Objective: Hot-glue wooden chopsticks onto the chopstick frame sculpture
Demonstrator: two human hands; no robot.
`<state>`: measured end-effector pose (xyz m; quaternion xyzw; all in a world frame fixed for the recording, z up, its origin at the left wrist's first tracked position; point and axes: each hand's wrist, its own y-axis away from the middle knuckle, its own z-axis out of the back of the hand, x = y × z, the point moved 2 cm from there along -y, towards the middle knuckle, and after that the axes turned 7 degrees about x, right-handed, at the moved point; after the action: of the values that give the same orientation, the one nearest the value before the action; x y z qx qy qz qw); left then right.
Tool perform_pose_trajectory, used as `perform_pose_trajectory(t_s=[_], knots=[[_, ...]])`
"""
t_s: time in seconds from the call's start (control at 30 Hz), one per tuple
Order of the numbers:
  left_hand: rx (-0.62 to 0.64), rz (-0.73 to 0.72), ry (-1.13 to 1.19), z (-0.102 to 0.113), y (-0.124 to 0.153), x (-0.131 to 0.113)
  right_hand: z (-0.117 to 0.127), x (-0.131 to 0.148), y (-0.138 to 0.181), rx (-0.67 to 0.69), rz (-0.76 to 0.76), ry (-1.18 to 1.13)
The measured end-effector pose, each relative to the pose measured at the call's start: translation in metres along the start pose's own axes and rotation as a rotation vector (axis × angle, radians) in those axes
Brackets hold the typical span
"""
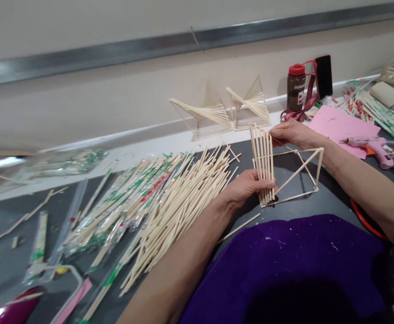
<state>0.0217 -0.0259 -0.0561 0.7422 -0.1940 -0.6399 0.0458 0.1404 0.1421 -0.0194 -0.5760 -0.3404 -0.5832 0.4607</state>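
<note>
Well, right of centre, left hand [251, 183] and right hand [291, 133] both gripped a stick structure [266, 162].

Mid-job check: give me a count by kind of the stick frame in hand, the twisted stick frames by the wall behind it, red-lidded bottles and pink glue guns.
Held stick frame: 1
Twisted stick frames by the wall: 2
Red-lidded bottle: 1
Pink glue gun: 1
Total: 5
</note>
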Motion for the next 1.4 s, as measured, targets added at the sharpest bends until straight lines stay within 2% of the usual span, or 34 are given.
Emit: perform_pose_trajectory(t_s=[0.23,0.7,1.17,1.4], knots=[[-0.018,0.016,0.019,-0.001,0.0,0.0,-0.002,-0.002,-0.002,-0.046,-0.071,-0.128],[-0.051,0.007,-0.003,0.0,-0.001,0.002,-0.002,0.002,-0.001,-0.016,-0.048,-0.027],[0.005,-0.034,-0.001,-0.006,-0.001,-0.003,-0.001,0.008,0.0,-0.072,-0.05,0.057],[-0.029,-0.013,-0.008,-0.001,-0.002,0.002,0.0,0.005,-0.002,-0.021,-0.02,0.04]])
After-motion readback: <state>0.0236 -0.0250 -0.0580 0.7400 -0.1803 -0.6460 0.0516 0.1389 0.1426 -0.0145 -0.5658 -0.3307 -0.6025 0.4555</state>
